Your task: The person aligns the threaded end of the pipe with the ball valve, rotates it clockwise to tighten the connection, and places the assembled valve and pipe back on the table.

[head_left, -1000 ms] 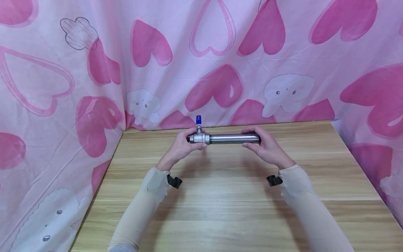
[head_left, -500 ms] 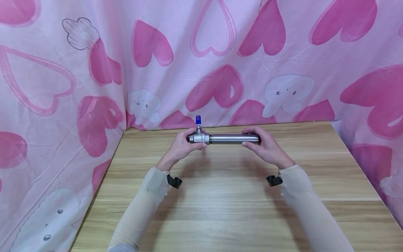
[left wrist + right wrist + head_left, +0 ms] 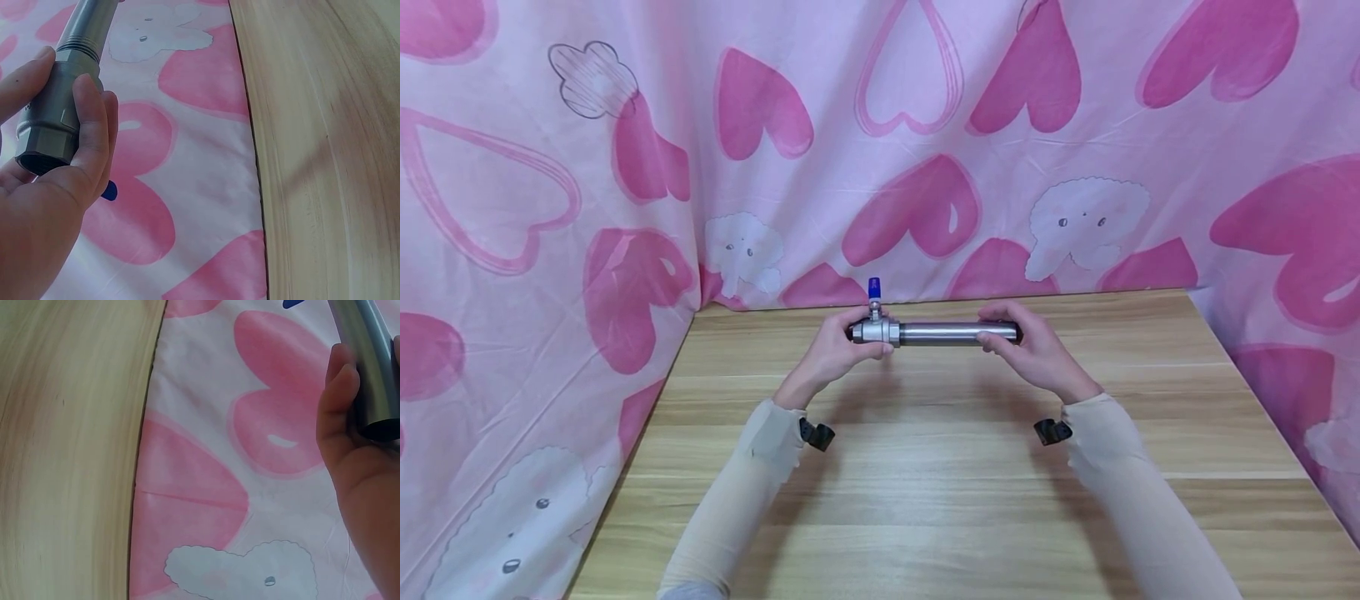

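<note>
A steel pipe [image 3: 951, 333] with a metal valve body [image 3: 874, 330] screwed on its left end is held level above the far part of the wooden table [image 3: 925, 467]. A small blue handle [image 3: 874, 287] stands up from the valve. My left hand [image 3: 838, 346] grips the valve body [image 3: 53, 119], fingers and thumb curled round it. My right hand [image 3: 1026, 342] grips the pipe's right end [image 3: 369, 375], fingers wrapped over it. The open bore of the valve shows in the left wrist view, and part of the blue handle [image 3: 109, 190] peeks out below my fingers.
A pink cloth with hearts and white cartoon shapes [image 3: 925, 150] hangs behind the table and down its left and right sides. The table's back edge [image 3: 250, 125] meets the cloth just beyond my hands. Light sleeves cover both forearms.
Hardly anything differs: both hands keep the same grip on the pipe and valve, which sit a touch lower in the view.
</note>
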Demonstrator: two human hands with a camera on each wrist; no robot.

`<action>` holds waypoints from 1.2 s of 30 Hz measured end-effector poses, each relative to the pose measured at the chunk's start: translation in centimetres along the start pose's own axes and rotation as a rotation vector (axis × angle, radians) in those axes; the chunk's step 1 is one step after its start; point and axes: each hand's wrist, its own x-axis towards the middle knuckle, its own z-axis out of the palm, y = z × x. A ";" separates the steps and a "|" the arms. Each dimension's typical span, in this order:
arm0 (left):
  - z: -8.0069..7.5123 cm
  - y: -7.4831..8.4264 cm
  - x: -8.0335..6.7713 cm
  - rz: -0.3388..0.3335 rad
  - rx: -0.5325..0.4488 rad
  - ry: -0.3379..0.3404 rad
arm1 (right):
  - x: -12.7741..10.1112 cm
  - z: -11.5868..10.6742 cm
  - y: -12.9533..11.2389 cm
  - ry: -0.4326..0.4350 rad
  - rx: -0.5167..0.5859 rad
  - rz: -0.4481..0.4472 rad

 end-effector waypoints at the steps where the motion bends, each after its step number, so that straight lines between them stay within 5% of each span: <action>1: 0.0 0.0 0.0 0.002 -0.006 -0.002 | 0.0 0.0 0.0 0.001 -0.001 0.004; 11: 0.2 -0.2 0.2 0.006 0.009 0.003 | 0.2 0.0 -0.2 0.034 -0.062 0.015; 20: 0.2 0.0 0.2 0.000 -0.010 0.020 | 0.1 0.0 0.0 0.012 -0.007 0.010; 36: 0.2 -0.1 0.5 -0.012 -0.010 0.030 | 0.2 -0.2 0.0 0.015 -0.044 -0.068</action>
